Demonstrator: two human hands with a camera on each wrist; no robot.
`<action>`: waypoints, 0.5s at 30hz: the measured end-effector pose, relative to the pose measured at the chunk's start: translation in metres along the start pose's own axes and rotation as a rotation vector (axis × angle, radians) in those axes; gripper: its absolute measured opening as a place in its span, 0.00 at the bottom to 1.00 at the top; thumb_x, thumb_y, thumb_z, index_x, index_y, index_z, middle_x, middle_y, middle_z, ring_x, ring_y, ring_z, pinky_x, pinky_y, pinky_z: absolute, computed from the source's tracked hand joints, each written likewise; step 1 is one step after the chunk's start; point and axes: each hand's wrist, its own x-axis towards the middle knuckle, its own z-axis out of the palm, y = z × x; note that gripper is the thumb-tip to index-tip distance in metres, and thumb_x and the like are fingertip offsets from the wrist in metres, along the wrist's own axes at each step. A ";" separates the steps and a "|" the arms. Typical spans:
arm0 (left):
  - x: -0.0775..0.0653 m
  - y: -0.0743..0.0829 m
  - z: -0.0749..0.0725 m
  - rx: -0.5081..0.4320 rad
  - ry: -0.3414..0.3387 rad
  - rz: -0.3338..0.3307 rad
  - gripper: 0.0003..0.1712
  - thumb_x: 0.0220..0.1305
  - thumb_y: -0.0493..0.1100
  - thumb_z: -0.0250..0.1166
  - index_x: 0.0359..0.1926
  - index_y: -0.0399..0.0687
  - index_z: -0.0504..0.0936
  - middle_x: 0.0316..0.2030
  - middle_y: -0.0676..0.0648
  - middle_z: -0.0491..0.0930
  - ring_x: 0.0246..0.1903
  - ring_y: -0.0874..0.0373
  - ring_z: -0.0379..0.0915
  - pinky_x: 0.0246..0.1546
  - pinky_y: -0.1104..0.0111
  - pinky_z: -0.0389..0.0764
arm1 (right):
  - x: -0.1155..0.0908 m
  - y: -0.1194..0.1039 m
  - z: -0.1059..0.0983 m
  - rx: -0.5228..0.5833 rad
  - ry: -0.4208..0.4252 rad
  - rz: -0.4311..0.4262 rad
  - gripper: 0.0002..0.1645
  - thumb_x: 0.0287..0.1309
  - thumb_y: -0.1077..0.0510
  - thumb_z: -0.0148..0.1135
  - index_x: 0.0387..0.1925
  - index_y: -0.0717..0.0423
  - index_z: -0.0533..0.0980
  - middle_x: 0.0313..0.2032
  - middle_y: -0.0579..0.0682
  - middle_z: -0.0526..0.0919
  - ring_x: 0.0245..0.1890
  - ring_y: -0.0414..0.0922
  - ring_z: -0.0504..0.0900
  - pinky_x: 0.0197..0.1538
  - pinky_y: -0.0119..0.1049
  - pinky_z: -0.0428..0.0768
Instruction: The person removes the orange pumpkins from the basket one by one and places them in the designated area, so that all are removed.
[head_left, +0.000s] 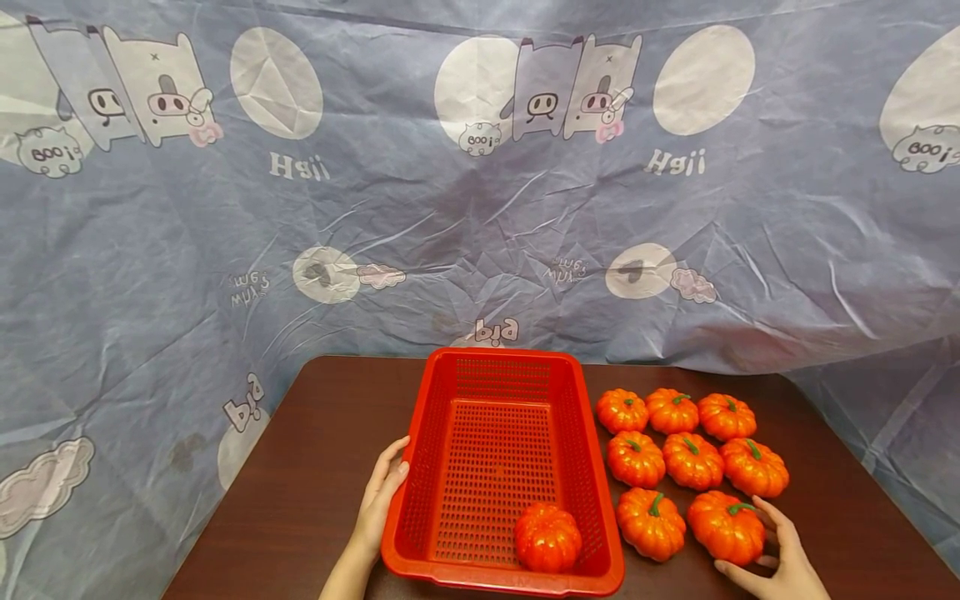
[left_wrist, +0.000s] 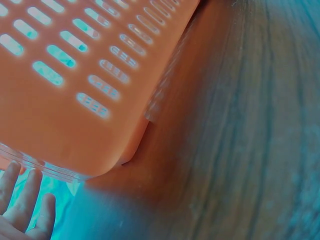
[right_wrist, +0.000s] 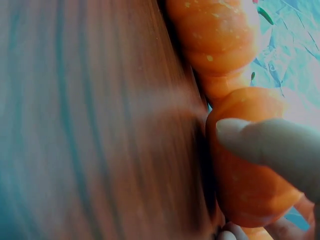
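Note:
A red plastic basket [head_left: 498, 467] with slotted walls stands on the table. Inside it, in the near right corner, lies one small orange pumpkin [head_left: 548, 538]. My left hand [head_left: 382, 496] rests against the basket's left rim; in the left wrist view its fingers [left_wrist: 25, 200] look fairly straight beside the rim. To the right of the basket, my right hand [head_left: 783, 554] holds the nearest right pumpkin [head_left: 726, 527], which has a green stem, with thumb and fingers on opposite sides. The right wrist view has the thumb [right_wrist: 270, 142] lying across that pumpkin's side.
Several more orange pumpkins [head_left: 692, 460] sit in rough rows right of the basket, close together. The dark brown table [head_left: 300, 483] extends left of the basket. A grey-blue cloth [head_left: 465, 208] with cartoon prints hangs behind and beside the table.

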 end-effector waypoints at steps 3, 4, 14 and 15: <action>0.000 0.000 0.000 0.002 -0.004 0.000 0.25 0.73 0.43 0.43 0.68 0.45 0.55 0.58 0.31 0.59 0.52 0.42 0.67 0.45 0.57 0.76 | 0.001 0.000 0.001 -0.006 0.010 -0.017 0.62 0.34 0.65 0.78 0.67 0.65 0.48 0.51 0.22 0.53 0.40 0.13 0.57 0.28 0.28 0.72; 0.000 0.000 0.000 0.000 -0.006 0.001 0.25 0.73 0.43 0.43 0.68 0.45 0.55 0.59 0.31 0.59 0.52 0.42 0.67 0.45 0.57 0.76 | 0.001 0.000 0.001 -0.007 0.014 -0.022 0.62 0.34 0.65 0.78 0.67 0.65 0.49 0.49 0.18 0.51 0.40 0.13 0.57 0.27 0.28 0.72; 0.000 0.000 0.001 -0.005 0.004 0.006 0.25 0.73 0.42 0.43 0.68 0.44 0.56 0.58 0.31 0.60 0.51 0.44 0.68 0.45 0.58 0.76 | 0.005 -0.002 0.001 -0.053 -0.010 -0.009 0.59 0.34 0.61 0.79 0.65 0.67 0.53 0.51 0.41 0.61 0.39 0.14 0.57 0.26 0.30 0.73; 0.000 0.000 0.001 -0.003 0.005 0.006 0.25 0.73 0.42 0.43 0.68 0.45 0.56 0.58 0.31 0.60 0.51 0.44 0.68 0.45 0.58 0.76 | 0.005 -0.003 0.001 -0.061 -0.014 -0.009 0.59 0.33 0.60 0.79 0.65 0.67 0.53 0.51 0.47 0.62 0.38 0.14 0.57 0.25 0.30 0.73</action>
